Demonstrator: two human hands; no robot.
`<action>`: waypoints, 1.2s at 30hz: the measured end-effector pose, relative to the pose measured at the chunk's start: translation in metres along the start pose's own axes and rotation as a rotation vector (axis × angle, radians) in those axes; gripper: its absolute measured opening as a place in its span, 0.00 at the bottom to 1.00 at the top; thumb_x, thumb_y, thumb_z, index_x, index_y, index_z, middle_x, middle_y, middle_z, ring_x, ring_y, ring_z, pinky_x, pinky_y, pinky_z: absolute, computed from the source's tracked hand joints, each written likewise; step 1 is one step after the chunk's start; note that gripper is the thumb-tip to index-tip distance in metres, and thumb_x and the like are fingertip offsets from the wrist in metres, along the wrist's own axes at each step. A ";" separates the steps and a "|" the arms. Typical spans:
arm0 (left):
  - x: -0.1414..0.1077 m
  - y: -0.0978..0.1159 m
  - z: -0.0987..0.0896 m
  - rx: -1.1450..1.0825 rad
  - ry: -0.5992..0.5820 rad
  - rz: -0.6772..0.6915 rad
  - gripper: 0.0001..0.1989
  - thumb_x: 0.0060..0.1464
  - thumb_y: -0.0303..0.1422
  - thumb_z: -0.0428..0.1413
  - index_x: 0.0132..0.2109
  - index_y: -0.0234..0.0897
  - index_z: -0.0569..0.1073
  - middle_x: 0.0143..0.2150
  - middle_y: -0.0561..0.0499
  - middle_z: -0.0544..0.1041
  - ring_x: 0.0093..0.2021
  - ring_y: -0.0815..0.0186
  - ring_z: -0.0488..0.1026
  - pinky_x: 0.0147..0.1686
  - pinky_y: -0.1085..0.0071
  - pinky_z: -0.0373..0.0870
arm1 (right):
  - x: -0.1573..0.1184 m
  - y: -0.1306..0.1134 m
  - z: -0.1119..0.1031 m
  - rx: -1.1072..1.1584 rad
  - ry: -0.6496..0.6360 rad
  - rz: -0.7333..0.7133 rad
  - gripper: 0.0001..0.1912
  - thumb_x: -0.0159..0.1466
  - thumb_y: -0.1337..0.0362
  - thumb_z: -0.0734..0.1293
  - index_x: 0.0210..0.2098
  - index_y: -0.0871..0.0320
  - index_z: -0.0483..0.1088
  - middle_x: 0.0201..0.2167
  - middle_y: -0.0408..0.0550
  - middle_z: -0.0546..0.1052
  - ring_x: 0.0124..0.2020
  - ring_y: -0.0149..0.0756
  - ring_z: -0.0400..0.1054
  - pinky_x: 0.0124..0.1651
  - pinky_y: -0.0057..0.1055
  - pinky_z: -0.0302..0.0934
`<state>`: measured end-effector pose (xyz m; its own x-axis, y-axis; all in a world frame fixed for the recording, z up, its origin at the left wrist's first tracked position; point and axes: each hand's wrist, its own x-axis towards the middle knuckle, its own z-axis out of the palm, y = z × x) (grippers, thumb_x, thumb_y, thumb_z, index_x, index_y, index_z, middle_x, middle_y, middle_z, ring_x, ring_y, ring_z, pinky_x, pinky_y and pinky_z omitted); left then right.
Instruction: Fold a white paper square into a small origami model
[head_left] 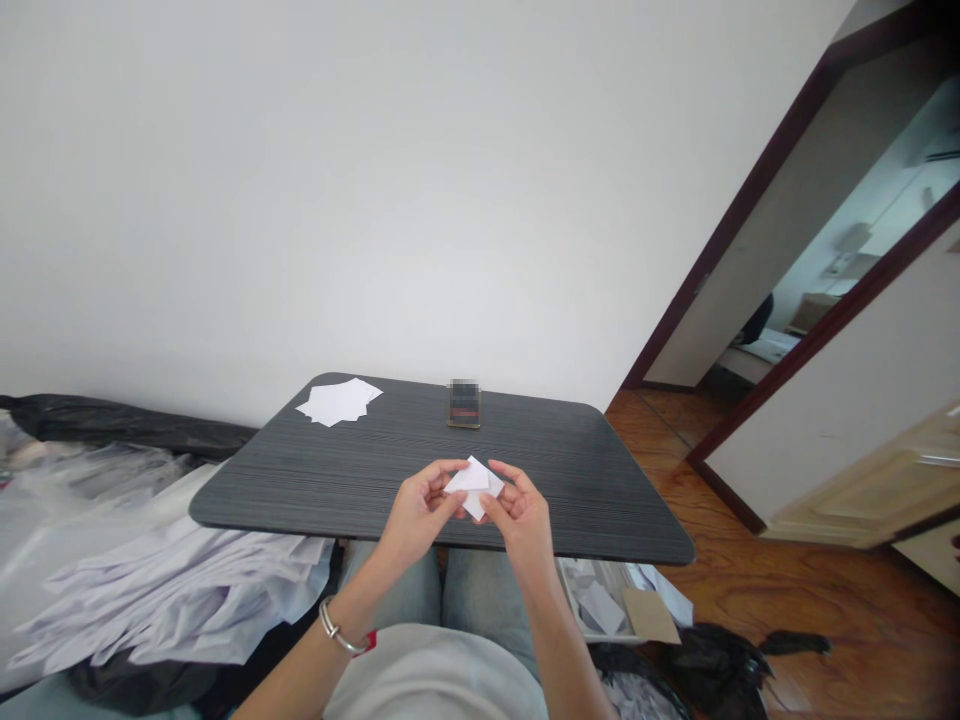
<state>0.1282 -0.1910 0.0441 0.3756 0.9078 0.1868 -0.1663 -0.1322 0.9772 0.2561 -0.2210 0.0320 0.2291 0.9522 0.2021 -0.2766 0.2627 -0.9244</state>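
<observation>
Well, what does the room show, taken from the largest things down?

A white wall [300,200] fills the far side, a doorway [757,240] opens at the right, and a wood floor [757,570] runs beneath a dark grained table [607,480]. A heap of white paper [180,600] lies beside the table on the left.

What stands on the table?

A loose stack of paper [339,402] lies at the far left corner. A blurred, phone-shaped object [463,404] sits near the far edge.

And the piece in use?

A folded piece of white paper [472,488] is held over the near part of the table, between both hands. Its outline is roughly a diamond, so no clear long axis can be stated. One corner points to the far edge, another to the near edge.

Which hand is nearer?

Neither. The left hand [420,510], with a silver bangle [339,628] at the wrist, and the right hand [521,515] both stand narrow, fingers and thumbs closed on opposite sides of the paper.
</observation>
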 end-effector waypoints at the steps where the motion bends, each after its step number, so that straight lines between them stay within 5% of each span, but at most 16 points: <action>1: 0.000 0.000 -0.002 0.011 0.000 0.001 0.18 0.46 0.31 0.56 0.45 0.30 0.67 0.26 0.51 0.73 0.25 0.70 0.70 0.27 0.75 0.67 | 0.000 0.000 -0.001 -0.003 -0.003 -0.001 0.21 0.49 0.65 0.69 0.42 0.60 0.64 0.24 0.45 0.77 0.21 0.32 0.68 0.21 0.26 0.64; 17: 0.004 -0.002 -0.014 0.014 -0.060 -0.008 0.23 0.49 0.34 0.53 0.53 0.31 0.63 0.23 0.52 0.73 0.24 0.69 0.71 0.29 0.73 0.69 | 0.007 0.010 -0.006 -0.054 0.042 0.030 0.25 0.45 0.66 0.71 0.43 0.60 0.63 0.21 0.41 0.75 0.18 0.30 0.68 0.20 0.26 0.65; 23: 0.005 -0.004 -0.014 0.015 -0.050 0.002 0.14 0.46 0.35 0.55 0.40 0.33 0.75 0.34 0.47 0.76 0.28 0.68 0.70 0.28 0.73 0.70 | 0.005 0.007 -0.004 -0.048 0.021 0.052 0.25 0.46 0.66 0.70 0.43 0.61 0.64 0.18 0.40 0.74 0.16 0.30 0.67 0.21 0.27 0.66; 30: 0.005 -0.003 -0.003 0.067 0.147 0.103 0.07 0.43 0.32 0.58 0.29 0.32 0.77 0.25 0.50 0.73 0.25 0.70 0.67 0.25 0.77 0.64 | 0.000 0.002 0.003 -0.040 -0.038 0.029 0.23 0.47 0.66 0.69 0.43 0.60 0.64 0.20 0.40 0.74 0.17 0.29 0.67 0.22 0.26 0.66; 36: 0.002 -0.002 0.000 0.089 0.143 0.164 0.05 0.44 0.30 0.57 0.31 0.33 0.76 0.25 0.52 0.71 0.26 0.71 0.66 0.25 0.77 0.62 | -0.003 -0.004 0.006 -0.004 -0.042 0.009 0.19 0.49 0.65 0.69 0.41 0.59 0.66 0.21 0.41 0.75 0.18 0.28 0.67 0.21 0.25 0.65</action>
<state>0.1292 -0.1887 0.0422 0.2165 0.9176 0.3335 -0.1309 -0.3112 0.9413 0.2512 -0.2239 0.0367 0.1869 0.9602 0.2074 -0.2749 0.2538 -0.9274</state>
